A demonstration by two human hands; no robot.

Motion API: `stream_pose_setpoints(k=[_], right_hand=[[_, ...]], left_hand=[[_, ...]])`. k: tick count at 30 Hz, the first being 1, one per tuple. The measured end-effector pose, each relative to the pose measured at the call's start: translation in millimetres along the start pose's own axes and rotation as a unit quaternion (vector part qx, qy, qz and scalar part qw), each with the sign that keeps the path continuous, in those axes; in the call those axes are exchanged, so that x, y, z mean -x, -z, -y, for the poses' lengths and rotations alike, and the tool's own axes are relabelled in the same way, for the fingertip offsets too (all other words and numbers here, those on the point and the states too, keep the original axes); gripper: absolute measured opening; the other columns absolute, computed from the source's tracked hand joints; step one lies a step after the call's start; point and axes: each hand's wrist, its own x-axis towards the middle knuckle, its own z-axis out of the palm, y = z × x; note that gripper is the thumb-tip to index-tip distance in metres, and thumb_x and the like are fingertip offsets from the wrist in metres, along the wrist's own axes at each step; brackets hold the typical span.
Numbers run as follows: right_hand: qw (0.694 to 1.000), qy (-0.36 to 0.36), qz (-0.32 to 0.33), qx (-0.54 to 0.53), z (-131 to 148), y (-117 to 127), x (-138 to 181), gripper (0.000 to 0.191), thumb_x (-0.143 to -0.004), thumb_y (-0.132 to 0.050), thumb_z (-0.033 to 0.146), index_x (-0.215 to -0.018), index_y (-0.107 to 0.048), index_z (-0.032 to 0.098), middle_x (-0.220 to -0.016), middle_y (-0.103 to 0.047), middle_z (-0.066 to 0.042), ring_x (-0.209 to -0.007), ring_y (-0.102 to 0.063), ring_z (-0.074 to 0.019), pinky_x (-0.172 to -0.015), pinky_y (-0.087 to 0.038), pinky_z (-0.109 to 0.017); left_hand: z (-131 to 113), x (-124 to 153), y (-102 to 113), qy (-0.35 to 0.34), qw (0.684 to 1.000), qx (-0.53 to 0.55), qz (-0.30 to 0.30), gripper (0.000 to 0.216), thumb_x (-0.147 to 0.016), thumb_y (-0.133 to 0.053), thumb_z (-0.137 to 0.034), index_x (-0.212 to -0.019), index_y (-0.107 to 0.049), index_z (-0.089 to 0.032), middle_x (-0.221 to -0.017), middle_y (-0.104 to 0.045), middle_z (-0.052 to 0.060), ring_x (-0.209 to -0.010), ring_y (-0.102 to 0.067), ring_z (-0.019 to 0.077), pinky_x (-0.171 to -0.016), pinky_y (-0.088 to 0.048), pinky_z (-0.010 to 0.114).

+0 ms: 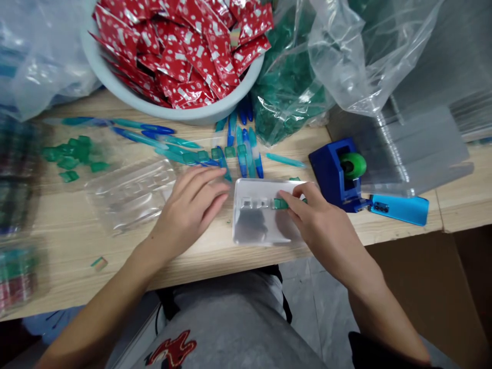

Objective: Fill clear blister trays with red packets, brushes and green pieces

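My right hand [321, 212] reaches over a shallow clear plastic tray [246, 223] with a whitish bottom. Its fingertips pinch a small green translucent cube [280, 203] at a slot in the tray; a bit of green also shows under the fingers. Left of that tray, my left hand [196, 202] hovers with fingers stretched out and nothing visible in it. Just beyond its fingertips runs a row of green cubes [203, 156] laid across blue and teal pens [175, 152]. Another clear plastic tray [132, 192] lies to the left of this hand.
A light blue basin [165, 111] of red printed packets [184, 51] stands at the back. Beside it is a plastic bag of green pieces [288, 102]. A blue tape dispenser [332, 174] and blue phone [400, 209] sit right. Loose green cubes [73, 154] lie left.
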Motion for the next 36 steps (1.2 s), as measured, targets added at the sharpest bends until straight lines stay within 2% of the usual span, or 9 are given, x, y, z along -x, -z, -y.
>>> stream_pose_setpoints(k=[5, 8, 12, 17, 20, 24, 28, 32, 36], right_hand=[[0.975, -0.014, -0.083, -0.205, -6, 8, 6, 0.038, -0.094, -0.049, 0.019, -0.131, -0.056, 0.022, -0.104, -0.059, -0.008, -0.089, -0.060, -0.0162, -0.072, -0.052, -0.029], [0.919, -0.048, -0.096, -0.378, -10, 10, 12, 0.045, -0.092, -0.047, 0.015, -0.136, -0.049, 0.025, -0.107, -0.059, -0.006, -0.086, -0.060, -0.0127, -0.071, -0.053, -0.026], [0.828, -0.090, -0.072, -0.549, -13, 5, 16, 0.036, -0.091, -0.050, 0.017, -0.127, -0.048, 0.024, -0.103, -0.065, -0.003, -0.076, -0.062, -0.0097, -0.063, -0.051, -0.023], [0.747, -0.065, -0.019, -0.661, -12, -1, 18, 0.047, -0.089, -0.049, 0.017, -0.134, -0.041, 0.027, -0.115, -0.066, -0.004, -0.076, -0.064, -0.0092, -0.061, -0.049, -0.022], [0.751, -0.035, 0.014, -0.659, -10, 0, 21, 0.065, -0.083, -0.046, 0.009, -0.144, -0.036, 0.030, -0.120, -0.065, -0.002, -0.087, -0.065, -0.0102, -0.070, -0.052, -0.023], [0.793, -0.005, 0.019, -0.608, -8, 2, 26, 0.071, -0.084, -0.048, 0.007, -0.149, -0.031, 0.033, -0.139, -0.054, -0.001, -0.119, -0.057, -0.0131, -0.083, -0.053, -0.023], [0.782, 0.014, 0.006, -0.623, -1, 4, 27, 0.055, -0.094, -0.047, 0.013, -0.144, -0.034, 0.032, -0.131, -0.058, -0.003, -0.103, -0.062, -0.0087, -0.082, -0.054, -0.021], [0.769, -0.016, -0.062, -0.636, 8, 4, 26, 0.022, -0.094, -0.055, 0.018, -0.115, -0.054, 0.026, -0.107, -0.063, 0.000, -0.091, -0.061, -0.0050, -0.074, -0.051, -0.014], [0.776, -0.040, -0.100, -0.622, 12, 2, 26, 0.008, -0.093, -0.059, 0.021, -0.100, -0.059, 0.023, -0.085, -0.063, 0.004, -0.074, -0.060, -0.0042, -0.065, -0.049, -0.014]], left_hand=[[-40, -28, -13, -0.068, 0.994, 0.079, -0.029, 0.010, -0.095, -0.055, -0.018, -0.103, -0.061, -0.018, -0.101, -0.071, 0.005, -0.093, -0.062, 0.0186, -0.086, -0.050, 0.035], [-53, -39, -26, -0.076, 0.994, 0.072, -0.001, 0.010, -0.096, -0.054, -0.022, -0.093, -0.062, -0.016, -0.093, -0.071, 0.004, -0.086, -0.060, 0.0194, -0.077, -0.046, 0.034], [-54, -41, -32, -0.070, 0.996, 0.036, 0.034, 0.007, -0.094, -0.056, -0.019, -0.090, -0.061, -0.017, -0.090, -0.071, 0.004, -0.084, -0.057, 0.0213, -0.075, -0.042, 0.036], [-61, -41, -20, -0.042, 0.991, 0.119, -0.032, 0.012, -0.096, -0.054, -0.019, -0.105, -0.061, -0.018, -0.100, -0.070, 0.006, -0.093, -0.059, 0.0195, -0.083, -0.044, 0.036], [-69, -44, -15, -0.065, 0.987, 0.143, -0.038, 0.020, -0.095, -0.055, -0.020, -0.115, -0.060, -0.018, -0.104, -0.068, 0.007, -0.094, -0.059, 0.0190, -0.085, -0.045, 0.036], [-72, -48, -13, -0.075, 0.983, 0.166, -0.005, 0.016, -0.094, -0.056, -0.017, -0.109, -0.062, -0.017, -0.104, -0.067, 0.007, -0.096, -0.058, 0.0187, -0.087, -0.045, 0.034], [-70, -48, -8, -0.002, 0.965, 0.261, 0.021, 0.012, -0.094, -0.054, -0.014, -0.101, -0.062, -0.019, -0.100, -0.067, 0.004, -0.096, -0.061, 0.0148, -0.086, -0.047, 0.029], [-70, -46, -2, 0.082, 0.938, 0.335, 0.039, 0.010, -0.092, -0.056, -0.015, -0.096, -0.063, -0.021, -0.094, -0.068, 0.000, -0.092, -0.063, 0.0127, -0.083, -0.050, 0.026], [-71, -45, 2, 0.169, 0.897, 0.404, 0.054, 0.009, -0.088, -0.060, -0.016, -0.091, -0.066, -0.022, -0.086, -0.070, -0.002, -0.081, -0.066, 0.0111, -0.073, -0.053, 0.022]])
